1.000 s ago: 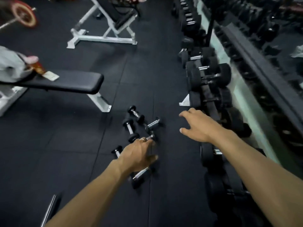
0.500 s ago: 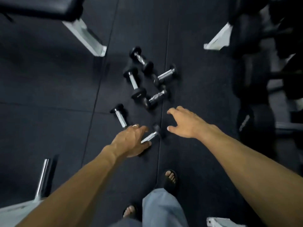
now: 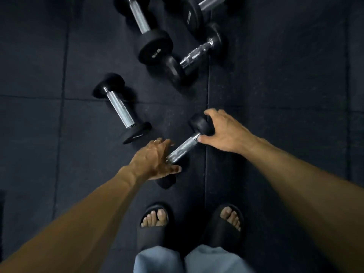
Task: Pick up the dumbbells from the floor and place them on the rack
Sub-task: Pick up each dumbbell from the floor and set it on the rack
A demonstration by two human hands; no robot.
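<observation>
The left hand hides the near end of the nearest dumbbell, and its grip cannot be told. 2 dumbbells are cut off by the top edge. The marking on a third dumbbell's head is blurred, perhaps "6 KG".

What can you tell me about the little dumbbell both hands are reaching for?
The small dumbbell with a knurled chrome handle and black rubber ends lies slantwise on the dark rubber floor. The right hand grips its far end; the left hand covers the near end, fingers relaxed over the handle.
</observation>
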